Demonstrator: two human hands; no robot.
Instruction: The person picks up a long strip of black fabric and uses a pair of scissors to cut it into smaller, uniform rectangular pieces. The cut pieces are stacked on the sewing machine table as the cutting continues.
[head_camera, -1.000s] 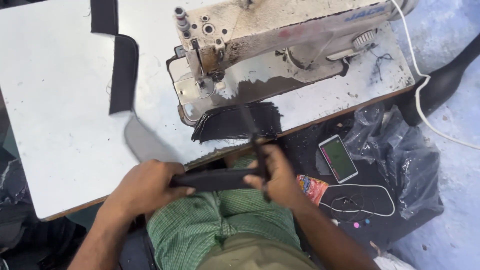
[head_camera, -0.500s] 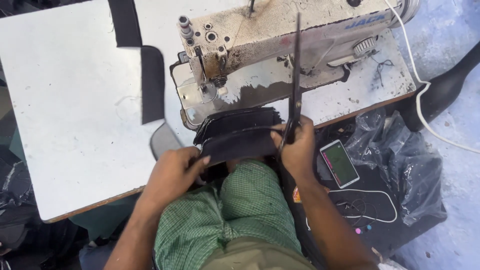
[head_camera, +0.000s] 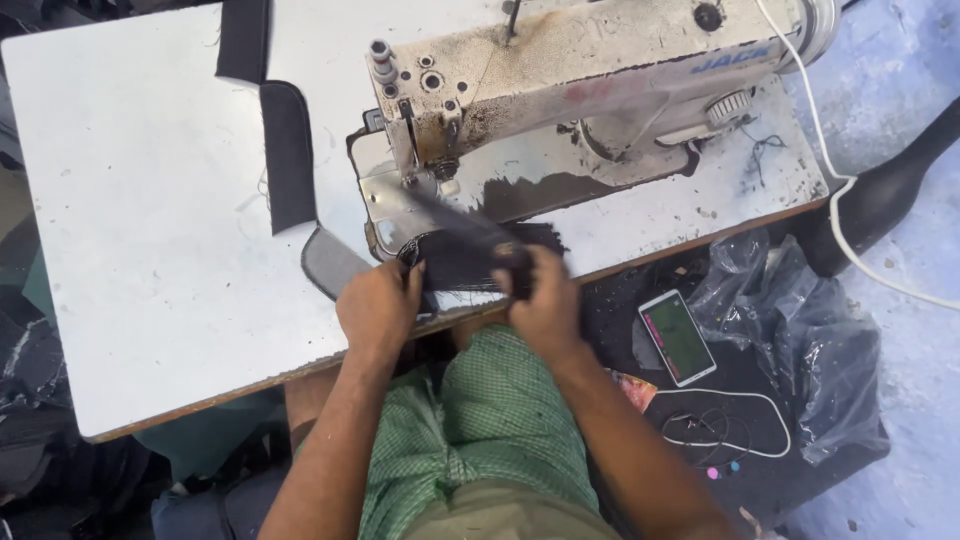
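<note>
My left hand and my right hand both grip a folded black fabric piece at the near edge of the white table. The fabric lies just in front of the needle end of a worn cream sewing machine. My left hand pinches its left end and my right hand closes over its right end. A dark, blurred long shape runs slantwise across the fabric towards the needle plate; I cannot tell what it is. My lap in green checked cloth is below.
Two black fabric strips and a grey piece lie on the table left of the machine. On dark cloth at the right are a phone, a white earphone cable and a crumpled plastic bag. A white cord hangs off the machine.
Both hands have lifted the black fabric from my lap to the table edge by the machine. The scissors that my right hand held upright are no longer standing up.
</note>
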